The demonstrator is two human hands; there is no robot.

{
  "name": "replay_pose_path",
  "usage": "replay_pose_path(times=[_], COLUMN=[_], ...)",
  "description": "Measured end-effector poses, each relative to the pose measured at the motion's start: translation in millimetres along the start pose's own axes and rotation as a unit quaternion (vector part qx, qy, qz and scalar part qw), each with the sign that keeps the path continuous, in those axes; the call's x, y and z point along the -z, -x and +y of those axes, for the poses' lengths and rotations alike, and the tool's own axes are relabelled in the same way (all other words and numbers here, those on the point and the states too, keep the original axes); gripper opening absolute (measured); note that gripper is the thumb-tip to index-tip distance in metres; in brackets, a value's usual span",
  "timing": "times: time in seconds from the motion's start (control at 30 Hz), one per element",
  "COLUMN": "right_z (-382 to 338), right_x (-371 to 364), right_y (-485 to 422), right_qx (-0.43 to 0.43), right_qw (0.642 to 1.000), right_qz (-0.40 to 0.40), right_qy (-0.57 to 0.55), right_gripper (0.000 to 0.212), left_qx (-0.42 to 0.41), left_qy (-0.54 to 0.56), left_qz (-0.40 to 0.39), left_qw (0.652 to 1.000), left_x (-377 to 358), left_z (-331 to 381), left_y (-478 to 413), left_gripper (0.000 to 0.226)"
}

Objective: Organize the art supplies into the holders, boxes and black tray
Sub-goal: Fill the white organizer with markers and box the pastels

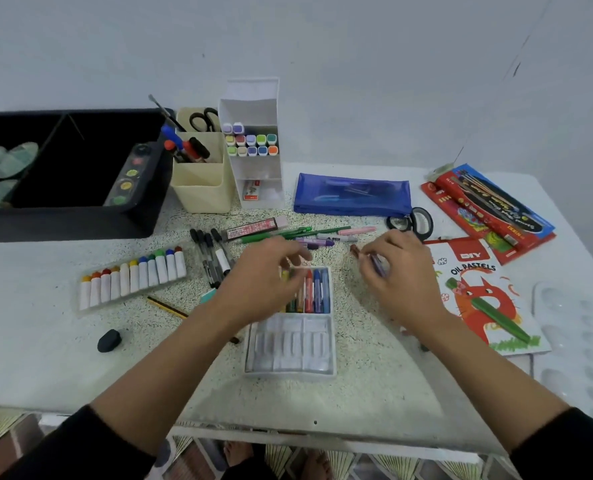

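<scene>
A clear plastic pastel tray (pixel 290 348) lies in the middle of the table, its far half filled with several oil pastels (pixel 314 289). My left hand (pixel 258 282) hovers over the tray's left side with fingers curled down onto the pastels. My right hand (pixel 399 271) is to the right of the tray and holds several pastels, a brown one (pixel 355 250) sticking out to the left. The black tray (pixel 63 216) stands at the far left with a watercolour strip (pixel 128 178) inside. A cream holder (pixel 201 174) and a white marker holder (pixel 253 143) stand behind.
Paint tubes in a clear tray (pixel 132 277), black pens (pixel 212 258), green and purple pens (pixel 298 233), a pencil (pixel 167 306) and a black eraser (pixel 109 340) lie about. A blue pouch (pixel 352 194), tape roll (pixel 411 220), oil pastel box lid (pixel 478 292), brush packs (pixel 489 209) and palette (pixel 579 341) are at right.
</scene>
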State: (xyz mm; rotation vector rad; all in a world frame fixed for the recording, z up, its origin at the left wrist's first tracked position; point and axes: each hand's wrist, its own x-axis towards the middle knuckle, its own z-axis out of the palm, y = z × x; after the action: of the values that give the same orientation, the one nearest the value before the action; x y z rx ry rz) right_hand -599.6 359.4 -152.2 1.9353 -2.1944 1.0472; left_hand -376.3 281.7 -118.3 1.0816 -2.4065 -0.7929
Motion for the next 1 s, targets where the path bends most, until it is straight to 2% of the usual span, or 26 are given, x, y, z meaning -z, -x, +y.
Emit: replay_pose_path(times=[0.1, 0.2, 0.33, 0.43, 0.57, 0.73, 0.8, 0.9, 1.0], right_z=[9.9, 12.6, 13.5, 9.0, -1.1, -24.3, -35.9, -49.1, -57.0], right_x=[-0.2, -4.6, -9.6, -9.9, -6.3, -10.6, -9.9, -7.6, -6.1], right_y=[-4.5, -6.3, -9.7, -18.2, -30.1, -24.1, -18.0, -4.7, 9.6], right_qx=[-0.036, -0.021, -0.007, -0.014, -0.051, -0.048, -0.033, 0.016, 0.090], right_qw=[0.991, 0.985, 0.981, 0.974, 0.979, 0.991, 0.988, 0.988, 0.987], right_qz=[-0.065, -0.095, -0.090, -0.127, -0.148, -0.114, -0.117, -0.100, -0.071], right_qy=[0.108, 0.143, 0.174, 0.185, 0.128, -0.043, -0.093, -0.120, -0.114], right_gripper=[0.019, 0.024, 0.023, 0.026, 0.019, 0.016, 0.015, 0.013, 0.014], left_qx=[-0.001, -0.010, -0.001, -0.018, -0.067, -0.102, -0.105, -0.089, -0.011], left_qy=[-0.111, -0.195, -0.148, -0.143, -0.162, -0.194, -0.165, -0.099, -0.001], left_qz=[0.030, 0.011, 0.002, -0.010, -0.048, -0.079, -0.089, -0.054, -0.001], left_qw=[0.993, 0.981, 0.989, 0.989, 0.983, 0.973, 0.977, 0.990, 1.000], left_x=[-11.2, -17.4, -19.2, -16.5, -11.5, -12.0, -9.7, 1.7, 20.8], left_z=[-9.7, -17.5, -26.5, -34.7, -41.8, -48.5, -49.3, -42.6, -25.1], left_y=[-39.3, -59.1, -61.6, -63.7, -67.3, -65.9, -63.3, -49.7, -18.0], left_gripper=[0.021, 0.023, 0.041, 0.029, 0.019, 0.018, 0.024, 0.034, 0.034])
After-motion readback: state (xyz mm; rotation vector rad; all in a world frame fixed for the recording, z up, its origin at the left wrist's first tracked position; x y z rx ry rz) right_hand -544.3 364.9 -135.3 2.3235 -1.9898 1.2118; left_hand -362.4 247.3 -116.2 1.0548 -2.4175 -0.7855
